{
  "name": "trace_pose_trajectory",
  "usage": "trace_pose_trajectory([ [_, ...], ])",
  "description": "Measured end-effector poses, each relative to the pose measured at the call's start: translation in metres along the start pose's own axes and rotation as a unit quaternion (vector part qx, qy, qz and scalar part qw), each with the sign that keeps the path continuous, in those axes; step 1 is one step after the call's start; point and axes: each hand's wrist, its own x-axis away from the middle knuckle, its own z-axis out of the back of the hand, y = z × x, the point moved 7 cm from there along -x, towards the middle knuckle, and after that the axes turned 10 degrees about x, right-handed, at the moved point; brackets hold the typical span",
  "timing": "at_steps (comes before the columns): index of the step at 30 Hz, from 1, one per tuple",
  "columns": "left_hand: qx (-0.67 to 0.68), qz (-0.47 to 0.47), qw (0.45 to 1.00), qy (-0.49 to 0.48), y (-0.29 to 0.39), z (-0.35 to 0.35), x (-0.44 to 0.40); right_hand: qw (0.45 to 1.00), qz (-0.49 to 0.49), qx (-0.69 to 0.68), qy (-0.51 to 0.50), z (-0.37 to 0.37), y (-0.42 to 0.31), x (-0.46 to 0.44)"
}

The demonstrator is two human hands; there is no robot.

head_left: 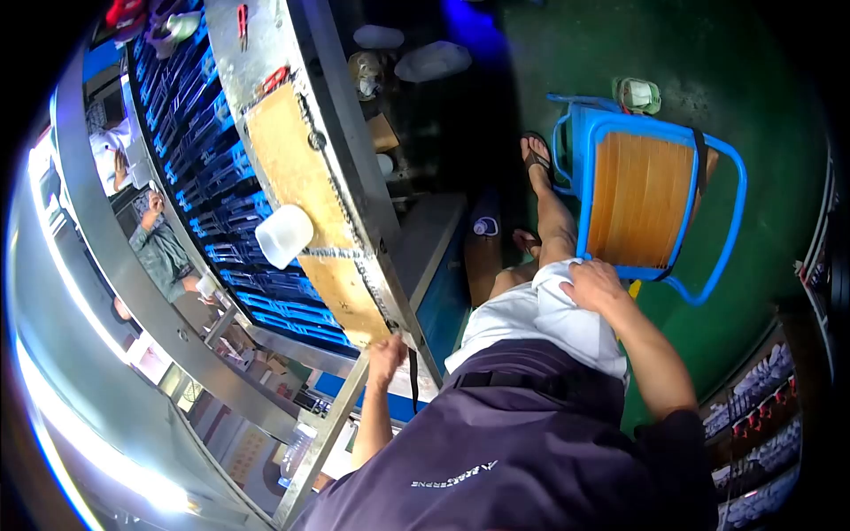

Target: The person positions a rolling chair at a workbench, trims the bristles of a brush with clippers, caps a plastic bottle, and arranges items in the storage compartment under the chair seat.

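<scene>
My left hand (386,359) is at the near corner of the workbench, by the end of a worn tan board (305,168). Its fingers are curled closed, and whatever they may hold is hidden. A black strap (413,380) hangs just beside it. On the board stands a white plastic cup (284,236), apart from the hand. My right hand (595,285) lies on the leg of my white shorts (522,319), fingers spread over the cloth. Close to that hand is a blue-framed chair (642,190) with wooden slats.
Beside the board runs a conveyor with rows of blue plastic pieces (208,168). Red-handled pliers (242,26) lie on the metal bench top. Across the line, another person's hand (156,203) shows. Shelves with white items (761,398) stand at the lower right.
</scene>
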Motion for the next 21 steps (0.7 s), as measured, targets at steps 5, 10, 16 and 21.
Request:
trace_pose_trajectory([
  [5, 0.108, -0.016, 0.993, -0.054, 0.117, -0.033, -0.045, 0.994, -0.019, -0.017, 0.109, 0.031, 0.05, -0.029],
  [10, 0.145, -0.028, 0.988, -0.039, 0.173, -0.044, -0.081, 0.97, 0.005, -0.081, 0.23, 0.08, 0.07, -0.046],
  [16, 0.095, 0.007, 0.995, -0.014, 0.172, -0.018, -0.102, 0.942, 0.047, -0.041, 0.33, 0.122, 0.072, -0.084],
  [21, 0.127, -0.009, 0.991, -0.043, 0.176, -0.021, -0.103, 0.942, 0.078, 0.022, 0.324, 0.121, 0.064, -0.1],
])
